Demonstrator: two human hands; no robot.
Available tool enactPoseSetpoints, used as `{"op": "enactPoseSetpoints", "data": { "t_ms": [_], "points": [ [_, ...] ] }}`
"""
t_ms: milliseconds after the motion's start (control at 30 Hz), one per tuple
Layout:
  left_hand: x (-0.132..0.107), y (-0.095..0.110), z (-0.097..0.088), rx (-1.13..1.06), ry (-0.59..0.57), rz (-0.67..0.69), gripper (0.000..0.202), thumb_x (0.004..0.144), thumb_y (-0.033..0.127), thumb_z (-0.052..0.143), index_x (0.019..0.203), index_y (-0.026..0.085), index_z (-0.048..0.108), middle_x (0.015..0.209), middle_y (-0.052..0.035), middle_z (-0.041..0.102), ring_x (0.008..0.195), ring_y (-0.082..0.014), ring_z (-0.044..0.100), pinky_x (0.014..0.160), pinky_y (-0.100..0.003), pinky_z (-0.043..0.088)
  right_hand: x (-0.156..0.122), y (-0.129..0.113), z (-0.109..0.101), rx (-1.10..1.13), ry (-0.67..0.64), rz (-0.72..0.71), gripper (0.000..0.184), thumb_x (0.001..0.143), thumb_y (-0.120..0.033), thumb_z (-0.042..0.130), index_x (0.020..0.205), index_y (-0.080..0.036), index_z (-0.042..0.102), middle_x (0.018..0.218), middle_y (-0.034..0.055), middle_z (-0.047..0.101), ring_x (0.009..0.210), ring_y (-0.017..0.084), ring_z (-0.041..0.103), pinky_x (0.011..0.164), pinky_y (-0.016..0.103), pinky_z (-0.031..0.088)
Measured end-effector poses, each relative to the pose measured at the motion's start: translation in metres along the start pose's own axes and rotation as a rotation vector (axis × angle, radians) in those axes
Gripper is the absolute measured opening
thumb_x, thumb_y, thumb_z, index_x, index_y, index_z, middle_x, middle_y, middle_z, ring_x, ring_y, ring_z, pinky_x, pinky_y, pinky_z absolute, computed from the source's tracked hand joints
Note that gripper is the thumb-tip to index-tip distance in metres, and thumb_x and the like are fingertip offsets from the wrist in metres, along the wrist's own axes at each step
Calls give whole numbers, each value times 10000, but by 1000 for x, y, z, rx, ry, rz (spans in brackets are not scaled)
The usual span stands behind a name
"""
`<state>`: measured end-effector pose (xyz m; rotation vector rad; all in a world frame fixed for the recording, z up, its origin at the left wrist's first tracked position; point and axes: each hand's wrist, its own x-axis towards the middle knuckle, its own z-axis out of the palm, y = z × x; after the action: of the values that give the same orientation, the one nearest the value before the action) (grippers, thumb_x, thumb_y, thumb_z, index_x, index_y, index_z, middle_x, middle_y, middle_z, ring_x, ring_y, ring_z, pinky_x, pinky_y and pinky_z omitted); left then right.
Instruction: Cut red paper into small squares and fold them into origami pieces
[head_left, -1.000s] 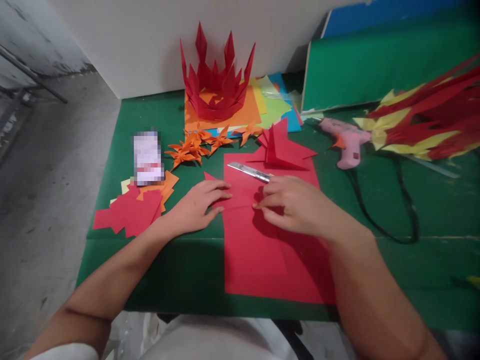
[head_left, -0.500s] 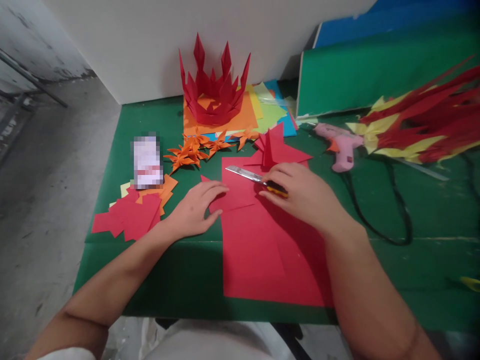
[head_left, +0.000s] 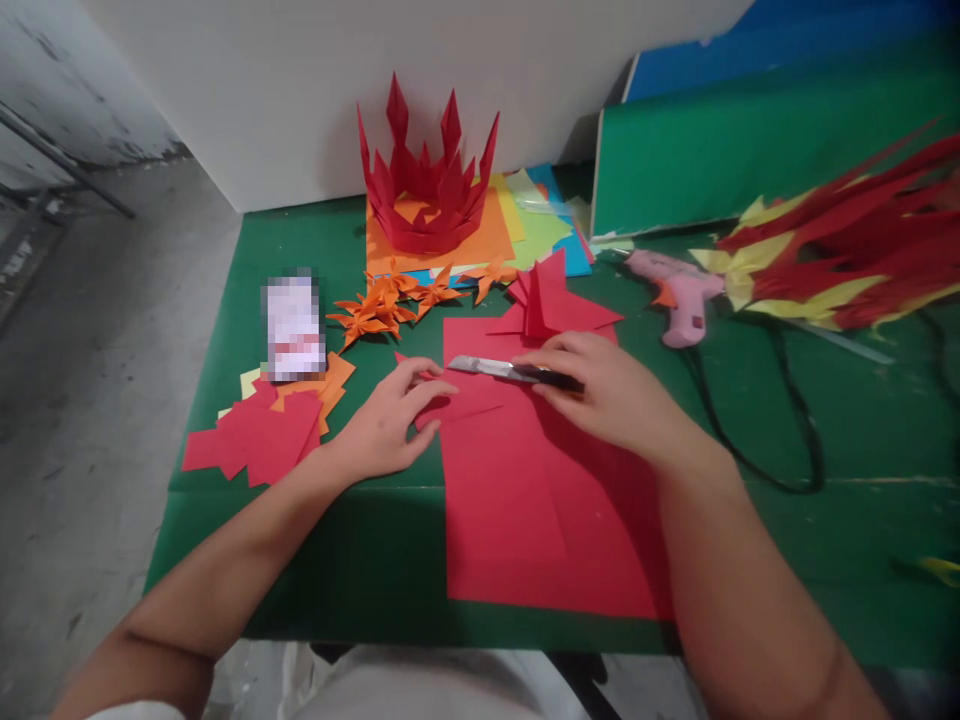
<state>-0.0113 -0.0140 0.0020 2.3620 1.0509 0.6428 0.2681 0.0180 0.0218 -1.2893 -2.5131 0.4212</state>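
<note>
A utility knife (head_left: pixel 517 372) with a black handle is gripped in my right hand (head_left: pixel 596 388), its blade pointing left toward my left fingertips. Beneath it lie large red paper sheets (head_left: pixel 510 500). My left hand (head_left: pixel 394 415) is open, thumb and fingers apart, over the left edge of a smaller red paper piece (head_left: pixel 476 408). Part of that piece is hidden under the fingers. Just beyond my right hand sit folded red paper pieces (head_left: pixel 555 298).
Orange paper flowers (head_left: pixel 375 310) and a red paper crown (head_left: pixel 427 210) stand farther back. Cut paper squares (head_left: pixel 270 430) lie at left by a blurred phone-shaped object (head_left: pixel 294 325). To the right are a pink glue gun (head_left: pixel 679 292), its black cord (head_left: pixel 772 475) and red-yellow paper strips (head_left: pixel 840 240).
The utility knife has turned in my right hand and lies more level, its tip lower. My left fingers have spread a little and shifted slightly left.
</note>
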Motion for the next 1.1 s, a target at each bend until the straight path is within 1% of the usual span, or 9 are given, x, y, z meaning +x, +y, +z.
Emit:
{"op": "enactPoseSetpoints", "data": {
  "t_ms": [200, 333, 467, 567, 700, 767, 900, 1000, 1100],
  "points": [
    [-2, -1, 1, 57, 16, -15, 341, 856, 146, 541, 1193, 200, 521, 1258, -142, 458, 1219, -278, 480, 1053, -504, 418, -4, 12, -1, -39, -9, 64, 286, 853, -217, 514, 1098, -203, 662, 1018, 122, 655, 925, 279, 607, 783, 416, 489],
    [-3, -2, 2, 58, 8, -3, 293, 877, 154, 519, 1166, 196, 544, 1286, -143, 432, 1249, -271, 464, 1070, -483, 416, -5, 12, -5, 62, -55, 52, 272, 864, -220, 507, 1081, -217, 671, 1004, 112, 667, 936, 264, 612, 772, 391, 495],
    [-2, -2, 2, 83, 24, -37, 264, 881, 157, 517, 1138, 180, 572, 1289, -150, 432, 1256, -272, 463, 1071, -477, 418, -3, 6, -5, 153, -102, 47, 254, 898, -240, 504, 1076, -227, 685, 1033, 106, 663, 959, 251, 615, 783, 377, 498],
    [-1, -2, 2, 108, 21, -38, 269, 883, 146, 500, 1133, 186, 590, 1291, -146, 477, 1253, -273, 475, 1059, -480, 421, -2, 4, -3, 130, -88, 27, 268, 899, -239, 511, 1082, -245, 707, 1039, 104, 661, 965, 255, 614, 812, 397, 495],
    [-1, -3, 2, 111, -7, 7, 330, 887, 130, 469, 1182, 194, 600, 1266, -120, 593, 1196, -258, 532, 1047, -490, 417, -2, 3, 2, 114, -63, -20, 312, 902, -235, 497, 1112, -271, 726, 1034, 101, 661, 969, 252, 611, 832, 409, 497],
    [-1, -4, 3, 96, -14, 7, 349, 885, 129, 470, 1203, 188, 602, 1243, -109, 637, 1168, -252, 557, 1045, -494, 419, -2, 3, 3, 114, -57, -29, 325, 908, -243, 486, 1118, -278, 732, 1034, 100, 663, 969, 249, 610, 829, 404, 499],
    [0, -6, 4, 72, 9, -2, 319, 904, 162, 498, 1203, 173, 608, 1225, -104, 667, 1149, -247, 582, 1031, -480, 442, -4, 8, 4, 100, -72, -20, 344, 911, -234, 476, 1129, -283, 737, 1044, 104, 650, 969, 252, 600, 824, 409, 490],
    [1, -7, 5, 76, 17, 7, 276, 943, 201, 489, 1185, 161, 617, 1209, -113, 679, 1129, -243, 605, 1009, -474, 465, -4, 12, 2, 97, -92, -19, 340, 909, -228, 481, 1118, -269, 745, 1002, 106, 644, 924, 245, 592, 792, 397, 481],
    [2, -7, 4, 87, 24, 19, 262, 954, 204, 489, 1174, 151, 621, 1200, -122, 684, 1113, -239, 623, 992, -468, 483, -4, 14, 1, 94, -99, -28, 336, 921, -238, 476, 1120, -279, 744, 976, 101, 642, 895, 235, 584, 761, 376, 475]
  ]
}}
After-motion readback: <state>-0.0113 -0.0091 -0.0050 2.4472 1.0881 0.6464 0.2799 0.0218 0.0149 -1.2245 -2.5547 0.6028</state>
